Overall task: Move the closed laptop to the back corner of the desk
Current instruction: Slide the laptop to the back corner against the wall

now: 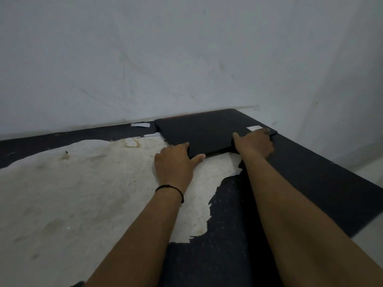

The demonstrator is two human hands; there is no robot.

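The closed black laptop (207,129) lies flat at the desk's far right corner, its back edge against the wall. A pale sticker sits near its right front corner. My left hand (175,160) grips the laptop's near left corner, fingers on the lid and thumb along the front edge. My right hand (256,145) holds the near right edge, fingers reaching over the lid toward the sticker. Both arms stretch forward across the desk.
The desk (300,183) has a dark surface with a large worn pale patch (83,193) where the covering has peeled. Torn paper scraps (141,125) lie by the wall left of the laptop. White walls (186,59) bound the back and right. Pale floor shows at right.
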